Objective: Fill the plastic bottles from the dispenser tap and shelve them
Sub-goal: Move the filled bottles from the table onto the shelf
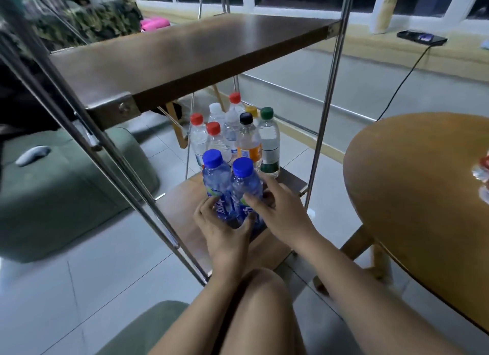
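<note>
1. The left hand point(219, 223) is curled tight round the lower body of a blue-capped clear plastic bottle with a blue label point(215, 180). The right hand point(277, 209) clasps the matching second bottle point(244, 188). Both bottles are upright near the front edge of the low brown wooden shelf board point(182, 211)
2. A hasty push back could, I'd say, topple the huddle of mixed-capped plastic bottles point(248, 140) at the rear edge
3. The thin, ribbed walls would dent under a squeeze, and the glossy labels may slip
</note>
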Demonstrator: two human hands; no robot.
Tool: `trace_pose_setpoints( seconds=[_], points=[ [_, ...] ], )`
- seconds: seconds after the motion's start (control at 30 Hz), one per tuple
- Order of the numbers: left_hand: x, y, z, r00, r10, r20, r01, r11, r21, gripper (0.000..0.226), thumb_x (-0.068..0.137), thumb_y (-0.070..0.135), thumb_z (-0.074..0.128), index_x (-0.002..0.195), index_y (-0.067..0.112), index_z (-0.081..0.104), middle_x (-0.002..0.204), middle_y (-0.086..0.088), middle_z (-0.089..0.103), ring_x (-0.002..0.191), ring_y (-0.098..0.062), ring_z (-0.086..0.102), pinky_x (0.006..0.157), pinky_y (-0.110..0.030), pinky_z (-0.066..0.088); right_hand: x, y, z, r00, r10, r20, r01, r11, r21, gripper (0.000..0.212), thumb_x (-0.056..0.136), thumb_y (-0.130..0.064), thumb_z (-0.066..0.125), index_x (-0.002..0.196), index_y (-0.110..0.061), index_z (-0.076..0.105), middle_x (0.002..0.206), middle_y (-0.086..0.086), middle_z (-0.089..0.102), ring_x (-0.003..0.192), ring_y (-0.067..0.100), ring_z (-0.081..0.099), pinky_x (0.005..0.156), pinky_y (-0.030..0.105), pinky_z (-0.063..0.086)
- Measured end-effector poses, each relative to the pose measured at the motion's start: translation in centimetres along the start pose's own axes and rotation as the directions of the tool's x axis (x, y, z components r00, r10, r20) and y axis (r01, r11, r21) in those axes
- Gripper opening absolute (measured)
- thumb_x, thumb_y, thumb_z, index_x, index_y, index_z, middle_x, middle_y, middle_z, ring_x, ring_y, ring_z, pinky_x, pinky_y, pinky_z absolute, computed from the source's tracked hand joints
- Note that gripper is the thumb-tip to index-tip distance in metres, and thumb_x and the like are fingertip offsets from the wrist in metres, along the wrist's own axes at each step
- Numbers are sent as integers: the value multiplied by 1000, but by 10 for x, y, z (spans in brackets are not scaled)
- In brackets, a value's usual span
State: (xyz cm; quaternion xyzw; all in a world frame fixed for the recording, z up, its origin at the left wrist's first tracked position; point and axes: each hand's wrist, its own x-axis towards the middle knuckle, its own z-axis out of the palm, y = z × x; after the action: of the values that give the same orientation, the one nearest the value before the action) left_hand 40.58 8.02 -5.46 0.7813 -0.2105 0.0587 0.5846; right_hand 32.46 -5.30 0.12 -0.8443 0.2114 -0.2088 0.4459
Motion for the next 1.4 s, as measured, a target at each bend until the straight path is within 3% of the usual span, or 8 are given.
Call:
trace_pose_setpoints(
  seconds=[0.13,0.33,0.5,0.73,0.87,0.97,1.2,1.4],
  points=[
    [4,-3,0,997,-75,1,75,997,-24,82,80,23,96,145,24,46,148,-3,42,141,-13,45,114,-23,46,7,-8,8,999,-21,42,19,999,39,68,102,-70,58,163,-47,38,156,-11,58,140,11,56,111,34,49],
    [17,-16,3,989,-143,-44,139,986,-89,84,88,25,87,157,24,40,151,10,44,141,-10,52,118,-41,50,27,-18,23,988,-134,72,131,990,40,64,104,-54,66,159,-23,53,135,-10,71,120,2,65,91,-3,41],
    [36,-9,12,966,-230,-117,203,957,-207,68,95,31,81,149,38,40,142,16,58,125,2,63,109,-39,56,37,-16,41,992,-90,92,75,985,156,47,105,-41,71,147,-21,63,113,-14,75,104,-3,74,92,16,57],
    [67,-12,29,940,-257,-225,223,961,-165,82,83,23,82,152,31,39,139,4,62,119,-15,67,103,-49,56,30,-1,44,995,18,95,-33,986,164,42,106,-40,68,143,-20,67,124,-10,75,110,-9,66,94,3,46],
    [79,-11,34,909,-315,-273,275,946,-173,80,89,20,80,155,29,37,138,6,63,120,-18,65,107,-46,53,22,9,39,993,76,94,-91,981,172,33,106,-42,67,132,-23,73,104,-25,72,101,-17,65,86,3,46],
    [88,-15,37,890,-323,-322,288,946,-151,81,84,23,82,152,31,39,141,4,63,126,-18,64,110,-52,52,17,10,31,994,91,63,-100,981,167,34,106,-46,66,131,-24,73,107,-19,76,101,-13,67,83,5,46],
    [74,-17,28,897,-231,-378,191,972,-141,79,78,20,87,145,33,47,136,8,50,130,-18,57,113,-45,53,-1,0,-4,994,86,60,-92,990,103,40,107,-48,60,138,-25,68,125,-11,75,110,0,68,88,13,48],
    [30,29,23,949,-92,-303,48,988,-150,67,86,14,86,143,17,49,135,-6,48,120,-13,58,102,-26,55,-24,-12,-46,997,69,-47,-67,997,25,31,106,-43,66,133,-28,69,115,-18,72,99,-12,65,80,2,44]
  ],
)
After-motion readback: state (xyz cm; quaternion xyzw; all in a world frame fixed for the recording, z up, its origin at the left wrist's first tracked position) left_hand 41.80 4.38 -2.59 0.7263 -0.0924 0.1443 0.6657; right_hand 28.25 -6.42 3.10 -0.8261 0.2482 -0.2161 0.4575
